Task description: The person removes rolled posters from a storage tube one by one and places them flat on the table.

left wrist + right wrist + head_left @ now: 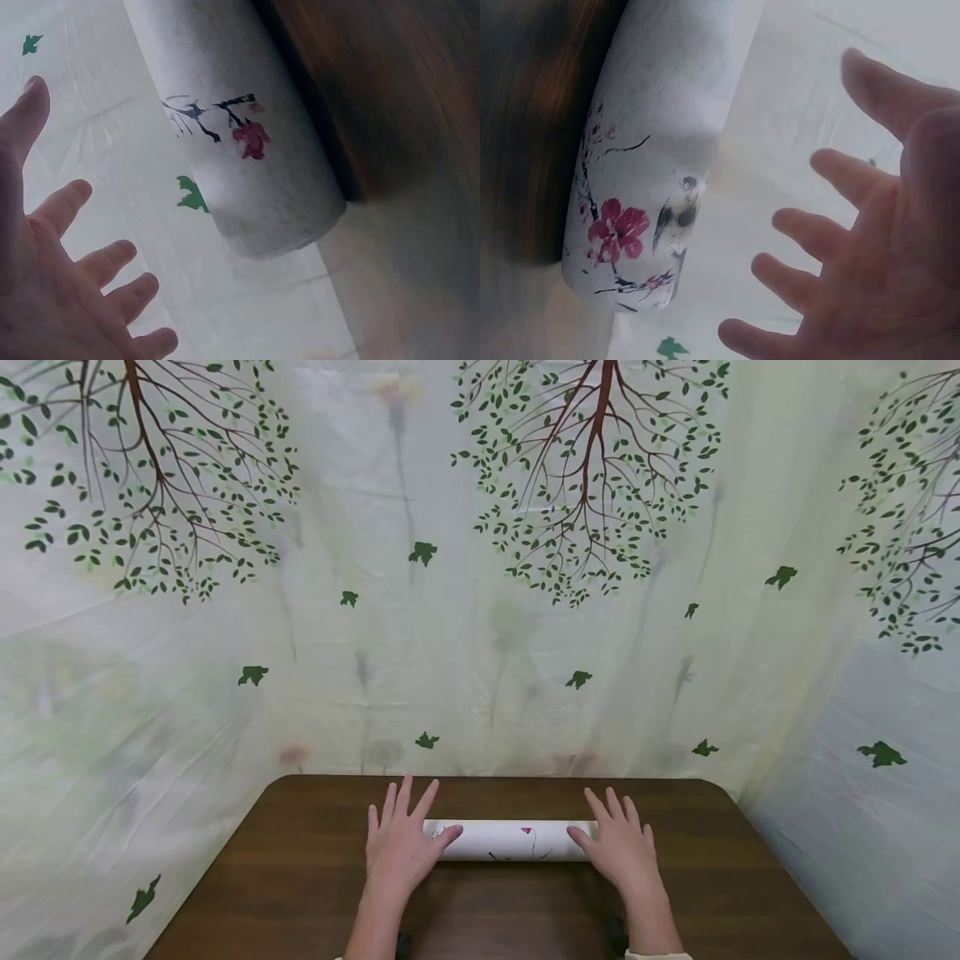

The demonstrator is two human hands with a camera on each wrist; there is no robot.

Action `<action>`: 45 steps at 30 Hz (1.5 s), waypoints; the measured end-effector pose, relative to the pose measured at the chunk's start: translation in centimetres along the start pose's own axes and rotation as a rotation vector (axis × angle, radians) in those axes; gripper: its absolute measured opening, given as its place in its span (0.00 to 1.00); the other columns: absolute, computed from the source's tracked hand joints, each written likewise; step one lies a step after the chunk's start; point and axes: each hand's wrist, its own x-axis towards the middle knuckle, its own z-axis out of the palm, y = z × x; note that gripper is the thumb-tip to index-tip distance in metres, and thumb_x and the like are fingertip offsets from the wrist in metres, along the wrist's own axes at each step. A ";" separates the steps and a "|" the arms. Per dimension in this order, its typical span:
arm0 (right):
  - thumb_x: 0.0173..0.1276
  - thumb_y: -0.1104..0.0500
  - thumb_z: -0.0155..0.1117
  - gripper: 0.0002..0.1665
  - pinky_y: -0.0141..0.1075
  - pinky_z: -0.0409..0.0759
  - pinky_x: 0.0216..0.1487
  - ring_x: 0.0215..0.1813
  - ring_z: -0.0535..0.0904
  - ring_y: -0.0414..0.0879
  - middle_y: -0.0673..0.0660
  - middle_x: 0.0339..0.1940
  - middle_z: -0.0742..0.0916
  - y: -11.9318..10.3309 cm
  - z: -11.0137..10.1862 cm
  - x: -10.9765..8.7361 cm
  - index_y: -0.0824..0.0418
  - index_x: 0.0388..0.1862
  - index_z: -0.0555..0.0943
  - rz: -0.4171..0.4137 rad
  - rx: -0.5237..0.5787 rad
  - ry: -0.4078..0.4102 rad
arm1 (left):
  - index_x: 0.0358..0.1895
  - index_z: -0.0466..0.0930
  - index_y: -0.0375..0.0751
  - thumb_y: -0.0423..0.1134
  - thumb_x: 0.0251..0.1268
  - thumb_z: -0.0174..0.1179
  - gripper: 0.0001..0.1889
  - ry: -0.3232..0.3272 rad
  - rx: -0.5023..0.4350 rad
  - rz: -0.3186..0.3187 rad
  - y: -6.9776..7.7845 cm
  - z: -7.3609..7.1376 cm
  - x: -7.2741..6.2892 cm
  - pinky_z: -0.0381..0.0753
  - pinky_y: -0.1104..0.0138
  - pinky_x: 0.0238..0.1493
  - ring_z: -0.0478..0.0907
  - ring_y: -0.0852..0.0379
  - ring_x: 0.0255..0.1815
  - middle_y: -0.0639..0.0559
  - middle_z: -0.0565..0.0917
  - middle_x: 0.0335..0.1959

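Note:
A white roll (517, 841), printed with dark twigs and pink-red blossoms, lies crosswise on the brown table. My left hand (397, 852) is over its left end, fingers spread and thumb reaching inward. At the other end is my right hand (621, 852), likewise spread, its thumb overlapping the roll in the head view. The left wrist view shows the roll's end (225, 180) beside the straight fingers, with space between. In the right wrist view, a red flower and a small bird decorate the roll (641, 97), and the extended fingers stand apart from it.
The dark wooden table (285, 868) has rounded far corners. Behind it and along both sides hangs a pale cloth (480, 652) printed with leafy branches and green leaves. A small black object (617, 935) is beside the right wrist.

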 end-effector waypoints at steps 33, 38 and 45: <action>0.67 0.47 0.77 0.42 0.75 0.64 0.72 0.81 0.60 0.78 0.73 0.79 0.73 1.5 1.1 0.3 0.58 0.77 0.75 -0.048 -0.025 -0.049 | 0.76 0.76 0.54 0.57 0.58 0.77 0.41 -0.061 -0.056 0.037 -2.1 2.9 0.1 0.72 0.37 0.73 0.64 0.32 0.82 0.37 0.68 0.81; 0.67 0.46 0.77 0.40 0.74 0.65 0.72 0.79 0.64 0.77 0.71 0.76 0.77 1.5 1.3 0.2 0.58 0.74 0.78 -0.061 -0.036 -0.041 | 0.75 0.77 0.54 0.55 0.57 0.78 0.40 -0.074 -0.033 0.024 -2.1 3.0 0.3 0.75 0.37 0.69 0.68 0.33 0.79 0.37 0.71 0.79; 0.66 0.47 0.78 0.37 0.73 0.66 0.72 0.77 0.67 0.75 0.68 0.73 0.80 1.8 1.5 0.3 0.58 0.71 0.80 -0.075 -0.057 -0.014 | 0.71 0.80 0.55 0.54 0.56 0.80 0.37 -0.070 -0.007 0.014 -1.9 3.1 0.3 0.79 0.38 0.63 0.72 0.36 0.75 0.39 0.77 0.73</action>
